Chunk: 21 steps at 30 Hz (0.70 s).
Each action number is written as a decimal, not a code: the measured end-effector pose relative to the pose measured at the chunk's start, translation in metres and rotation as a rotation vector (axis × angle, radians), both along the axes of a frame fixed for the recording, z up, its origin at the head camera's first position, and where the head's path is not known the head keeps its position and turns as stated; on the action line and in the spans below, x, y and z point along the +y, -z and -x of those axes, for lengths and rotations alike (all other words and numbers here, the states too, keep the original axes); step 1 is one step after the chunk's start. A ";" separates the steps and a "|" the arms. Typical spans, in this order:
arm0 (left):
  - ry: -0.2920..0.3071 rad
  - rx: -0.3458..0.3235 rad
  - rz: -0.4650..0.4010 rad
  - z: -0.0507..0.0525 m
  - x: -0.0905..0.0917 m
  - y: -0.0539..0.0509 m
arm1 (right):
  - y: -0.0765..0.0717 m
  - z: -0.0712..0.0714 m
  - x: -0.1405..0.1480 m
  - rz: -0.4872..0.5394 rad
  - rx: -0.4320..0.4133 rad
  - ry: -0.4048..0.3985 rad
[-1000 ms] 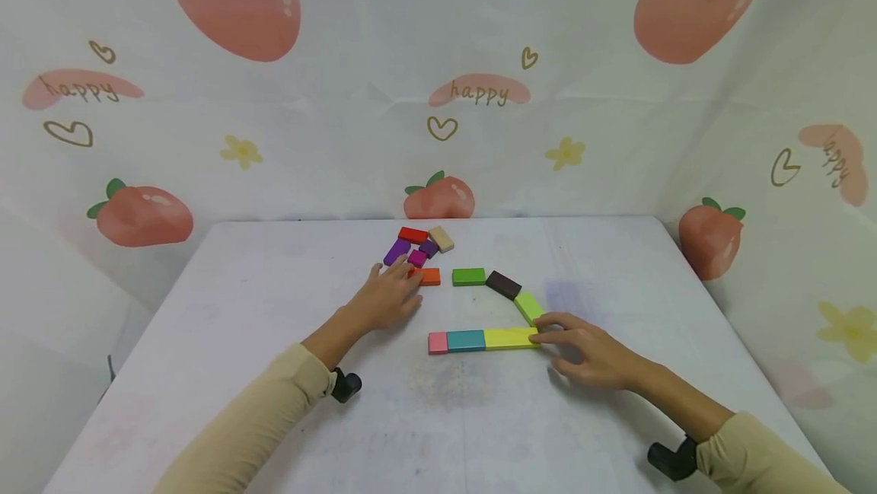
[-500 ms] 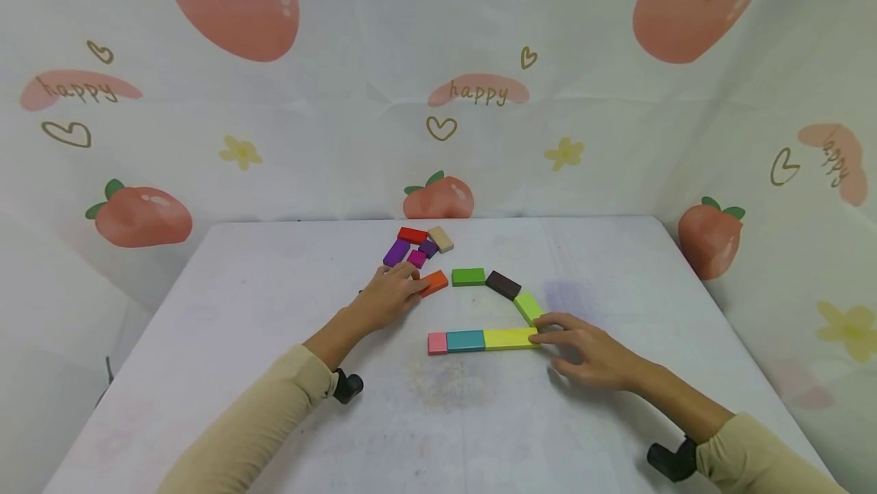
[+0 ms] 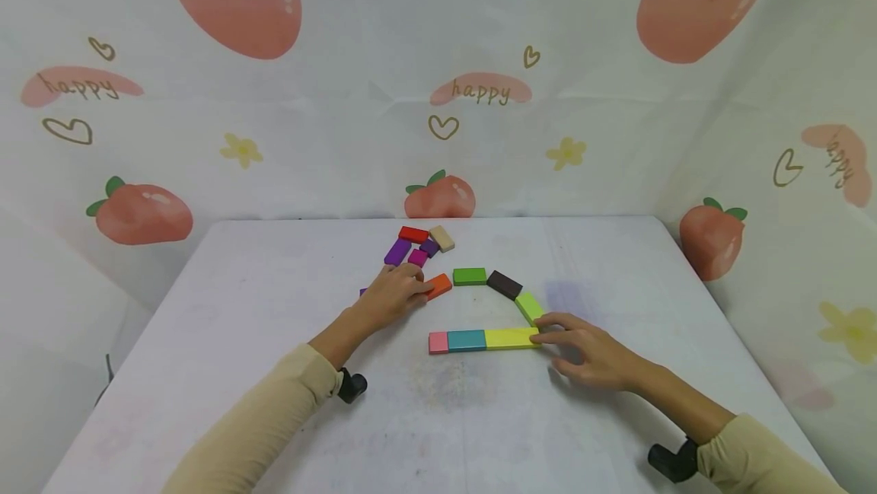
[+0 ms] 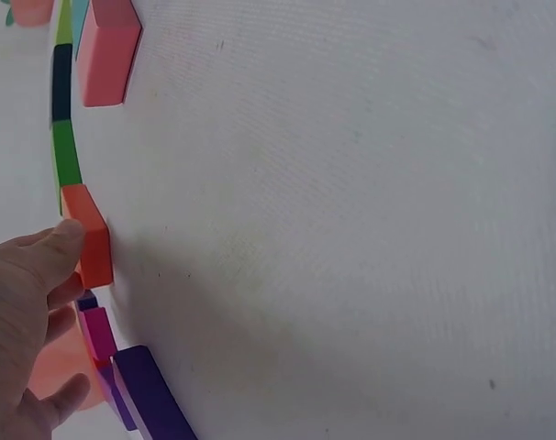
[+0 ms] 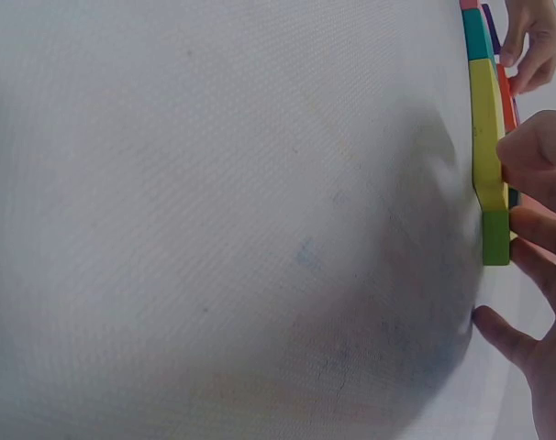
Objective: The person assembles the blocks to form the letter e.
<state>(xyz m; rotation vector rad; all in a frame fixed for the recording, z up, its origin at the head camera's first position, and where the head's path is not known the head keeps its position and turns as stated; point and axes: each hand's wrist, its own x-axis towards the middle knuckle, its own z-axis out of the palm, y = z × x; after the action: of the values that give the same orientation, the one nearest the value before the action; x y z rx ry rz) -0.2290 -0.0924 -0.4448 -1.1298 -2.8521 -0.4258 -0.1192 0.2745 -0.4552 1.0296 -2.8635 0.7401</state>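
My left hand (image 3: 392,297) pinches an orange block (image 3: 438,286) lying slanted on the table. In the left wrist view the thumb rests against this orange block (image 4: 93,240), other fingers behind it. A green block (image 3: 469,277), a dark brown block (image 3: 504,285) and a light green block (image 3: 530,307) curve away to its right. Below them runs a straight row of a pink block (image 3: 438,343), a teal block (image 3: 467,340) and a yellow block (image 3: 510,339). My right hand (image 3: 591,351) rests with loosely extended fingers at the right ends of the yellow and light green blocks.
Behind my left hand lie a red block (image 3: 414,235), a beige block (image 3: 441,239), a purple block (image 3: 397,252), a small dark purple block (image 3: 429,248) and a magenta block (image 3: 418,258). Another purple block (image 4: 151,394) is mostly hidden by that hand in the head view.
My left hand has turned the orange block from straight to slanted and slid it slightly right, closer to the green block. The right hand has stayed in place.
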 end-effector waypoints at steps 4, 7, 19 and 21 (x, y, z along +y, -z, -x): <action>0.002 0.008 -0.002 0.000 0.001 -0.001 | -0.001 0.000 0.000 -0.007 -0.013 -0.001; 0.003 0.022 -0.001 0.000 0.002 0.000 | -0.002 0.000 0.000 -0.008 -0.028 0.000; -0.011 0.008 0.013 0.001 0.005 0.001 | -0.001 0.001 0.000 -0.005 -0.037 -0.005; -0.017 0.006 0.014 0.001 0.005 0.002 | -0.001 0.001 0.000 -0.005 -0.039 -0.003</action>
<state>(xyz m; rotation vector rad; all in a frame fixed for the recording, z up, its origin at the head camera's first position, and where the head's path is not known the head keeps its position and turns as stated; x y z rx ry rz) -0.2299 -0.0872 -0.4466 -1.1057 -2.8619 -0.4010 -0.1203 0.2746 -0.4541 1.0311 -2.8990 0.7614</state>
